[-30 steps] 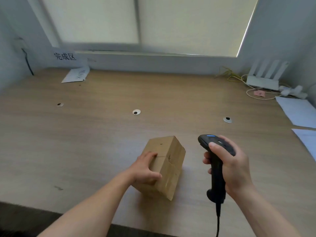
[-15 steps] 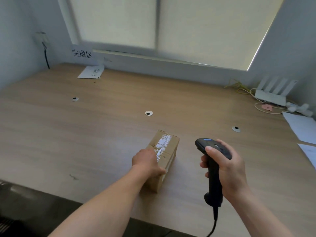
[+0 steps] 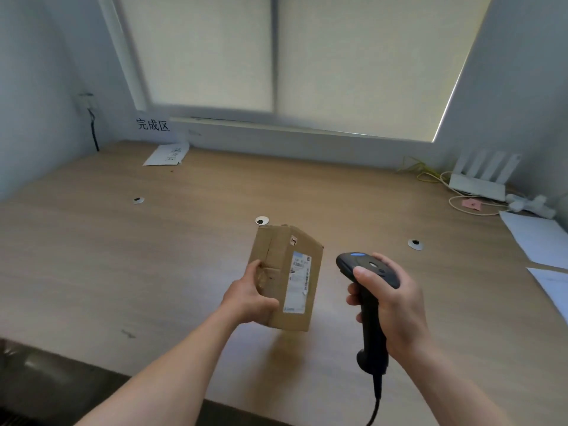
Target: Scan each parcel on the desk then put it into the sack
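A small brown cardboard parcel (image 3: 276,259) is lifted off the wooden desk (image 3: 123,256), tilted, with its white shipping label (image 3: 297,282) turned up toward me. My left hand (image 3: 250,295) grips the parcel at its near left corner. To its right, my right hand (image 3: 388,301) holds a black handheld barcode scanner (image 3: 367,305) by the handle, the scanner head level with the label and a short gap away. The scanner's cable hangs down off the desk's front edge. No sack is in view.
A white router (image 3: 479,179) with cables and a power strip sits at the back right. White paper sheets (image 3: 536,238) lie along the right edge. A white envelope (image 3: 166,155) lies at the back left under a wall sign. Three cable grommets dot the desk.
My left hand has picked the parcel up off the desk and turned it so the label faces up toward the scanner. The right hand with the scanner stayed in about the same place.
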`<action>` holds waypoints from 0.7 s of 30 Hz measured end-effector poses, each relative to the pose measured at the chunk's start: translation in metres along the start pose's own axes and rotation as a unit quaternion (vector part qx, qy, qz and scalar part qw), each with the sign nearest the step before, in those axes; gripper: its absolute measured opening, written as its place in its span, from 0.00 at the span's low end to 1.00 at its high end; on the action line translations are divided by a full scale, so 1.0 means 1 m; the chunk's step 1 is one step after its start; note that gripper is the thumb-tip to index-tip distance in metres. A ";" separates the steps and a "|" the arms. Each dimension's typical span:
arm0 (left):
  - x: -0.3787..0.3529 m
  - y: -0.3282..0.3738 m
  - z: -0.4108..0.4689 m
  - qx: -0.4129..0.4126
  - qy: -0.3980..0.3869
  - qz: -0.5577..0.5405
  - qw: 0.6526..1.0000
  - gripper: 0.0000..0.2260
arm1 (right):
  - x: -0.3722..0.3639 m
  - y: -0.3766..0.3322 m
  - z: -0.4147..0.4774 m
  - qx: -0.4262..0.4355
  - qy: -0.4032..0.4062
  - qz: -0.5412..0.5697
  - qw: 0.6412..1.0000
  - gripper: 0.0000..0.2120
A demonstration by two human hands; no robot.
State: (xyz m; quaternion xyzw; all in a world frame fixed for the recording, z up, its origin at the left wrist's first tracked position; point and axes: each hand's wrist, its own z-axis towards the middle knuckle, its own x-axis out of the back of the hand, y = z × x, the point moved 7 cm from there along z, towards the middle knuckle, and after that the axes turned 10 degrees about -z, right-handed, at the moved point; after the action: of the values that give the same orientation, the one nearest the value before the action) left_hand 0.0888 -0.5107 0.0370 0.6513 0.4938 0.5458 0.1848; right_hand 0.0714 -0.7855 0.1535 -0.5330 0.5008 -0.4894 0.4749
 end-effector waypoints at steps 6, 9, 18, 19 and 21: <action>0.010 0.030 -0.019 -0.035 0.017 -0.196 0.980 0.51 | -0.009 -0.027 0.000 0.030 -0.052 0.009 0.998 0.21; 0.016 0.039 -0.026 -0.040 0.021 -0.249 0.968 0.52 | -0.010 -0.037 0.000 0.039 -0.064 0.015 0.997 0.23; 0.032 0.049 -0.047 -0.058 0.045 -0.304 0.950 0.52 | -0.006 -0.058 0.001 0.066 -0.101 0.020 0.992 0.23; 0.033 0.049 -0.048 -0.058 0.047 -0.306 0.949 0.52 | -0.006 -0.059 0.001 0.066 -0.104 0.019 0.992 0.23; 0.034 0.051 -0.051 -0.063 0.048 -0.313 0.947 0.49 | -0.004 -0.061 0.001 0.070 -0.111 0.018 0.991 0.24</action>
State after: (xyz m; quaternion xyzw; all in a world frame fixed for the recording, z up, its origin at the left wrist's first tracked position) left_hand 0.0629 -0.5196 0.1118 0.4243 0.6457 0.5208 0.3630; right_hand 0.0761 -0.7784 0.2136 -0.5406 0.4192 -0.4524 0.5721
